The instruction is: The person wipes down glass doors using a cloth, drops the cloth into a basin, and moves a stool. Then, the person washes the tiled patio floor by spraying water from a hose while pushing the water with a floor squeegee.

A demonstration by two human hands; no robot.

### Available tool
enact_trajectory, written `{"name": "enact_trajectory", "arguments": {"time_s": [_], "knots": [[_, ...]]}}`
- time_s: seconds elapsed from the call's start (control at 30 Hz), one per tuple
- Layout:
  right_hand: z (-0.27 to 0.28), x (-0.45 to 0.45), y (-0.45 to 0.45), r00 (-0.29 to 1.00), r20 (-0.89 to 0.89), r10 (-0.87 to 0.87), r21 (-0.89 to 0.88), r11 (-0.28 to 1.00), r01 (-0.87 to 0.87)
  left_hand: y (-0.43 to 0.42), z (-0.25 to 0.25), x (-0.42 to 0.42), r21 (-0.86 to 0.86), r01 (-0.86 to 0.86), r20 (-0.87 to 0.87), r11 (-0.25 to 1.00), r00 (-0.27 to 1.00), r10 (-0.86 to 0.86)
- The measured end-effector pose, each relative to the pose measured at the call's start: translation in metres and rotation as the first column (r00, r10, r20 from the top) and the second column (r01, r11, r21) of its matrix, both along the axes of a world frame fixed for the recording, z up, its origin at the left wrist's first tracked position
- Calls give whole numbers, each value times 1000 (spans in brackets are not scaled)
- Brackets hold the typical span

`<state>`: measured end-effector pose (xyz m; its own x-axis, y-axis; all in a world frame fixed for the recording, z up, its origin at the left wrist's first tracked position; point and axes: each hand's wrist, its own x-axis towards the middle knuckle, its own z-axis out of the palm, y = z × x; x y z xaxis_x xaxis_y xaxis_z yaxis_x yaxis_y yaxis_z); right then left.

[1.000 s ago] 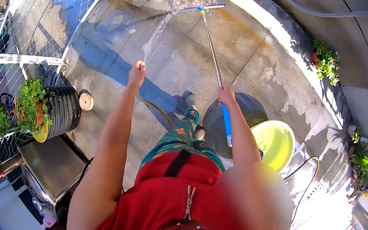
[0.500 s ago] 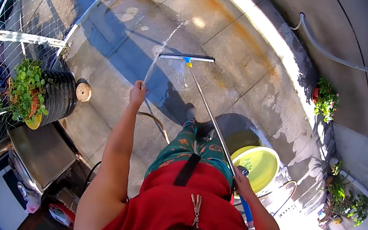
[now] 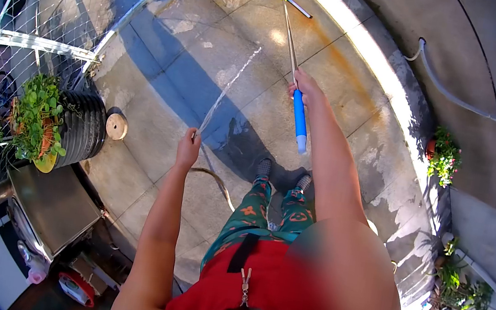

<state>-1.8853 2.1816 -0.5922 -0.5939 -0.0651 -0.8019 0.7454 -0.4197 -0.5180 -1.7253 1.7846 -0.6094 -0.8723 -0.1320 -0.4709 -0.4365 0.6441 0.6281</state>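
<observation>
My left hand is closed round the end of a hose, and a thin jet of water shoots from it onto the paving. Out in front, my right hand grips the metal pole of a floor squeegee, just above its blue handle. The squeegee's long blade lies on the floor near the far kerb, with splashed water beside it. Much of the hose is hidden behind my legs.
A wire mesh gate stands at left, with a black ribbed planter and a metal-topped cabinet nearer me. Flowerpots line the right wall, where a pale pipe runs. The concrete floor is partly wet.
My right arm has swung forward, pushing the squeegee far out across the floor. My left hand has shifted slightly, still spraying. The yellow-green basin at right is now hidden behind my arm.
</observation>
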Motion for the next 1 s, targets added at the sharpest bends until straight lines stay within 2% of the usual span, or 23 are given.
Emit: {"name": "enact_trajectory", "arguments": {"time_s": [0.07,0.13,0.17,0.2,0.23,0.3,0.37,0.43,0.47,0.53,0.6,0.63,0.7,0.73,0.77,0.8,0.83,0.87,0.93,1.0], "knots": [[8,11,-1,994,-26,103,136,986,-98,-3,5,5,-15,-18,-7,1000,1000,18],[24,71,16,978,13,208,275,940,-203,-14,-11,13,-45,-40,-70,998,997,37],[34,112,28,972,5,236,250,941,-230,-18,-13,12,-55,-40,-66,998,997,36],[62,151,33,968,126,216,254,936,-242,-22,-14,12,-68,-44,-59,997,997,40],[70,193,46,938,177,299,325,882,-342,-27,-15,15,-85,-56,-46,995,998,53],[121,264,57,886,273,375,302,841,-449,-31,-10,16,-107,-111,-14,988,994,111],[145,335,74,842,336,421,253,821,-512,-45,-10,18,-151,-166,-11,974,986,166],[190,364,71,747,483,458,199,773,-603,-57,-20,22,-191,-212,-46,959,977,207],[193,376,73,721,470,508,198,736,-647,-63,-23,25,-203,-255,-67,945,967,246],[192,374,77,663,444,603,215,646,-732,-71,-25,31,-219,-333,-111,917,942,315],[168,349,74,522,371,768,367,396,-842,-80,-24,35,-252,-361,-112,898,933,343],[136,336,72,466,262,845,543,270,-795,-85,-23,39,-271,-371,-113,888,928,354],[100,276,44,334,252,908,673,83,-735,-93,-22,47,-277,-400,-88,874,916,391],[95,237,14,261,312,914,698,-35,-715,-95,-20,50,-280,-410,-78,868,911,405],[89,202,-16,241,299,924,721,-53,-691,-94,-18,53,-291,-416,-67,862,907,416],[51,178,-35,241,245,939,758,-31,-652,-94,-14,56,-302,-421,-55,855,904,425],[44,146,-70,192,356,914,712,-133,-690,-94,-10,60,-315,-425,-45,848,900,434],[52,124,-103,184,341,922,739,-142,-658,-95,-11,65,-325,-425,-57,845,901,431],[45,108,-154,248,242,938,769,-29,-638,-99,-15,73,-347,-414,-79,842,907,413],[41,120,-176,218,236,947,792,-57,-607,-97,-4,76,-317,-426,-42,848,899,436]]}}
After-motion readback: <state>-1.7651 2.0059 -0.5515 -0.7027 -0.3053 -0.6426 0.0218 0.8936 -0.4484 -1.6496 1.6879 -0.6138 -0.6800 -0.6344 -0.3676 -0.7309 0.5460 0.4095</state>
